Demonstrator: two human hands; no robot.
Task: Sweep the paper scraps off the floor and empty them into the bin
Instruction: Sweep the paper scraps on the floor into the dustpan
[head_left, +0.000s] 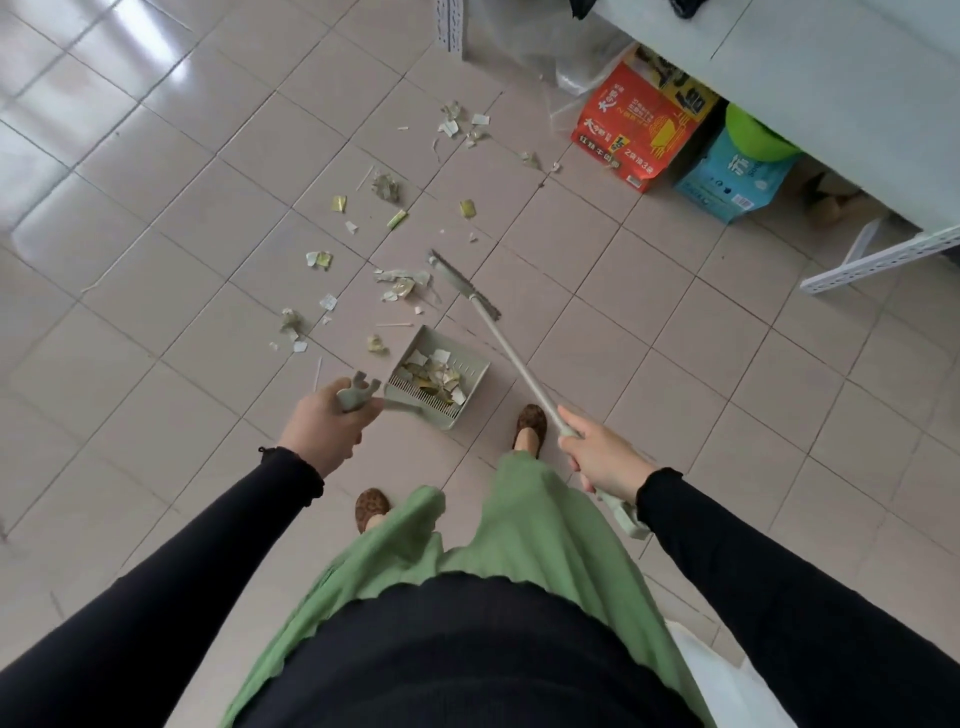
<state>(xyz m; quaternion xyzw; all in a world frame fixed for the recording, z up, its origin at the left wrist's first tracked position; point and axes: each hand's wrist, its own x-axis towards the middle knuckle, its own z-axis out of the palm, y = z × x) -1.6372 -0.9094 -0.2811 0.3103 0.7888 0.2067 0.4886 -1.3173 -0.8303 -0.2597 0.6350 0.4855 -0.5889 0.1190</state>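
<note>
Paper scraps (402, 283) lie scattered over the tiled floor ahead of me, from the middle up toward the boxes. My left hand (324, 423) grips the handle of a grey-green dustpan (470, 366), which rests on the floor and holds several scraps. My right hand (597, 454) grips the long handle of a matching broom (511, 351). The broom head (464, 286) sits on the floor just right of a clump of scraps, beyond the dustpan's mouth. No bin is in view.
A red carton (641, 122) and a blue box (727, 179) with a green ball stand under a white table (831, 78) at the upper right. A perforated white table leg (878, 257) reaches across the floor there. Clear plastic lies by the carton. My feet are just behind the dustpan.
</note>
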